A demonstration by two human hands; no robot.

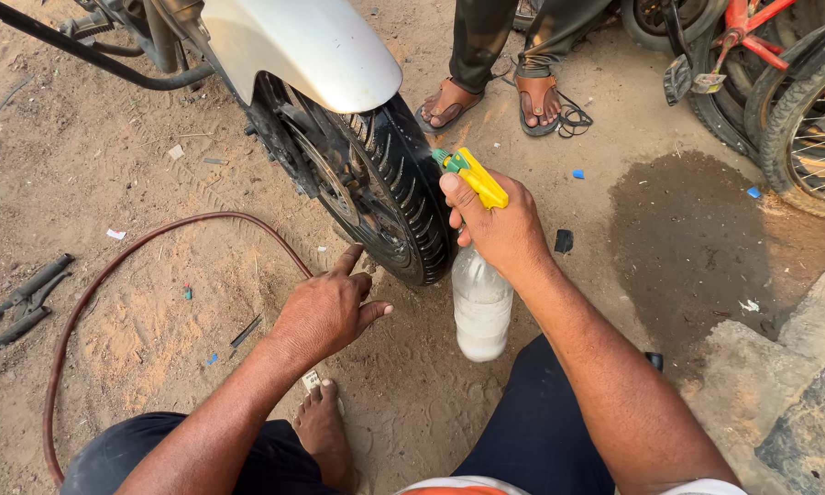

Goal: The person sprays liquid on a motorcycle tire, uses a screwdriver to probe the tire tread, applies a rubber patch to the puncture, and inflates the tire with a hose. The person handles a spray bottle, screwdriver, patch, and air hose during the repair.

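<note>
My right hand [497, 225] grips a clear spray bottle [481, 310] of milky liquid by its yellow and green trigger head [472, 174], nozzle aimed at the tread of a black motorcycle tyre [403, 188]. My left hand [328, 307] is open, fingers spread, its index finger reaching up to the lower edge of the wheel near the rim [335, 192]. A silver mudguard [307, 48] covers the top of the wheel. I squat on sandy ground, one bare foot [324, 431] under the left arm.
Another person's sandalled feet [490, 99] stand just beyond the tyre. A reddish hose [110, 275] curves over the sand at left, beside black pliers-like tools [14, 307]. Bicycle wheels and a red frame [779, 82] crowd the upper right. A wet patch [697, 238] darkens the ground.
</note>
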